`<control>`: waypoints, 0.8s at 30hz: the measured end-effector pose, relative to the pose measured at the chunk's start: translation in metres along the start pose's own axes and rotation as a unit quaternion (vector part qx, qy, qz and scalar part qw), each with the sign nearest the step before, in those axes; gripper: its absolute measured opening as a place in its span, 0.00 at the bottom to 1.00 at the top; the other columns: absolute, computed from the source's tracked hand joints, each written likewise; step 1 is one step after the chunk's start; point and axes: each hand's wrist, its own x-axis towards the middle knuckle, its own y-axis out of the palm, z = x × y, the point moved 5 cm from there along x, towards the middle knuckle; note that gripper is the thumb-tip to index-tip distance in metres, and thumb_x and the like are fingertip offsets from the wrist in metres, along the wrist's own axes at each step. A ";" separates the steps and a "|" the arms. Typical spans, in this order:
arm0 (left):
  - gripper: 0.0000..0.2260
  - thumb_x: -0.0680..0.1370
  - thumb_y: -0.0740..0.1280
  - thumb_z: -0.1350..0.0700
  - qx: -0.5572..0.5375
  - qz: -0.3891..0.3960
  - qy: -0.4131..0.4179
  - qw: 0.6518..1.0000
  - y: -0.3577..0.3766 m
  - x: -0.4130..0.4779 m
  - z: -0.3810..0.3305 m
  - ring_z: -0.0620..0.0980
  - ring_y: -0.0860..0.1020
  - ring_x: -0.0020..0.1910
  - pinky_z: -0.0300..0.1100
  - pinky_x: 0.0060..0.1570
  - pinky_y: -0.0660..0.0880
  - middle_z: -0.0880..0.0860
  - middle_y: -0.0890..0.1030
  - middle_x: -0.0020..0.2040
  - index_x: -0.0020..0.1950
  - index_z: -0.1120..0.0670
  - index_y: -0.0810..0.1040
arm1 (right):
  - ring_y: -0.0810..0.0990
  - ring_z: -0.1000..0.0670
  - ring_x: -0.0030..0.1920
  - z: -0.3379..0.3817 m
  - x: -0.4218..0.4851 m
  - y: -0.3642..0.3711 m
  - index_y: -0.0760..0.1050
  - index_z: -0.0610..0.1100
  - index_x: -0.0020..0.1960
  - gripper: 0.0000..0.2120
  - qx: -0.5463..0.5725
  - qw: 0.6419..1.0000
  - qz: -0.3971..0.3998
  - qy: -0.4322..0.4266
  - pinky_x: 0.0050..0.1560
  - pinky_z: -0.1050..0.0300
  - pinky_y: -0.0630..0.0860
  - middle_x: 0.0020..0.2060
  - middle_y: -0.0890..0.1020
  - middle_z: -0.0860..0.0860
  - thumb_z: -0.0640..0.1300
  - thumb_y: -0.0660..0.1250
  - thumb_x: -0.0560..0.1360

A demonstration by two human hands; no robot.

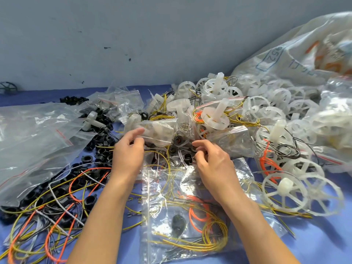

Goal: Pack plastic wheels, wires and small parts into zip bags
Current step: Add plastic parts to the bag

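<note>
Blue cloth covers the worktop (pixel 314 244). At its near edge, between the two forearms, lies a flat zip bag (pixel 182 216) of clear film, which holds coils of yellow and orange wire and one dark small part. Loose wires (pixel 47 216) in yellow, orange, grey and black sprawl in a tangle over the near left corner.

At mid-depth, the left hand (pixel 128 155) has thumb and forefinger curled at the near edge of a filled zip bag (pixel 160 133) and appears to pinch it; pale wheel parts show through the film. The right hand (pixel 213 162) has its fingers curled together just beside the left, over small dark parts. Whether it grips anything cannot be told. Black rings (pixel 101 147) are scattered to the left of the hands, partly under a large clear bag (pixel 34 141) that spreads toward the left edge.

Two white plastic wheels (pixel 285 191) rest overlapping near the right edge. Beyond the hands, a heap of wheels (pixel 276 103), wires and small bags fills the far right of the worktop. A white woven sack (pixel 297 54) leans in the far right corner against the grey wall (pixel 133 35).

Likely faults from this position:
- A wire end or wheel spoke left across the mouth of the filled bag would keep the zip from sealing.
- Any wire drawn from the tangle would probably drag its neighbours and rings with it.
- The flat bag sits under the forearms and could be swept off the near edge.
- Reaching into the loose heap could send wheels sliding down.
</note>
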 end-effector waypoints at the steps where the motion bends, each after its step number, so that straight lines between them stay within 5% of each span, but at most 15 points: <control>1: 0.13 0.81 0.60 0.59 -0.034 0.016 -0.015 0.999 0.002 0.000 -0.002 0.45 0.78 0.46 0.45 0.50 0.76 0.49 0.82 0.52 0.60 0.49 0.80 | 0.77 0.54 0.51 0.000 0.000 -0.001 0.76 0.54 0.61 0.14 0.004 1.000 0.000 -0.004 0.50 0.54 0.73 0.52 0.80 0.56 0.44 0.58 0.79; 7: 0.15 0.80 0.60 0.62 -0.060 0.069 0.060 0.994 0.009 -0.012 -0.027 0.37 0.80 0.50 0.35 0.50 0.75 0.42 0.84 0.51 0.57 0.47 0.82 | 0.77 0.56 0.50 0.000 -0.002 -0.011 0.76 0.53 0.62 0.15 0.040 0.999 -0.016 -0.030 0.51 0.56 0.74 0.51 0.80 0.56 0.42 0.59 0.79; 11: 0.18 0.76 0.61 0.62 -0.112 0.112 0.140 0.977 0.006 -0.027 -0.063 0.42 0.80 0.53 0.37 0.48 0.77 0.44 0.84 0.55 0.58 0.45 0.82 | 0.78 0.55 0.49 0.004 -0.003 -0.016 0.72 0.52 0.66 0.16 0.121 0.992 -0.010 -0.022 0.53 0.58 0.75 0.53 0.80 0.54 0.43 0.62 0.79; 19: 0.17 0.76 0.61 0.62 -0.115 0.218 0.223 0.943 -0.002 -0.070 -0.114 0.43 0.81 0.54 0.35 0.48 0.76 0.43 0.83 0.56 0.57 0.45 0.82 | 0.78 0.60 0.60 0.031 -0.011 -0.011 0.64 0.62 0.73 0.37 0.348 0.934 0.077 -0.007 0.60 0.59 0.76 0.63 0.77 0.57 0.63 0.74 0.67; 22: 0.17 0.76 0.61 0.62 -0.155 0.253 0.227 0.928 -0.007 -0.079 -0.124 0.46 0.80 0.53 0.37 0.48 0.75 0.47 0.83 0.56 0.58 0.47 0.83 | 0.80 0.53 0.61 0.046 -0.017 -0.005 0.77 0.57 0.64 0.21 0.445 0.878 0.177 -0.014 0.59 0.58 0.77 0.60 0.82 0.52 0.58 0.71 0.73; 24: 0.17 0.76 0.61 0.62 -0.178 0.268 0.220 0.921 -0.012 -0.081 -0.126 0.47 0.80 0.52 0.37 0.47 0.75 0.48 0.83 0.57 0.59 0.49 0.83 | 0.80 0.46 0.61 0.056 -0.024 0.001 0.82 0.51 0.57 0.12 0.528 0.814 0.243 -0.013 0.64 0.44 0.76 0.59 0.83 0.48 0.52 0.66 0.77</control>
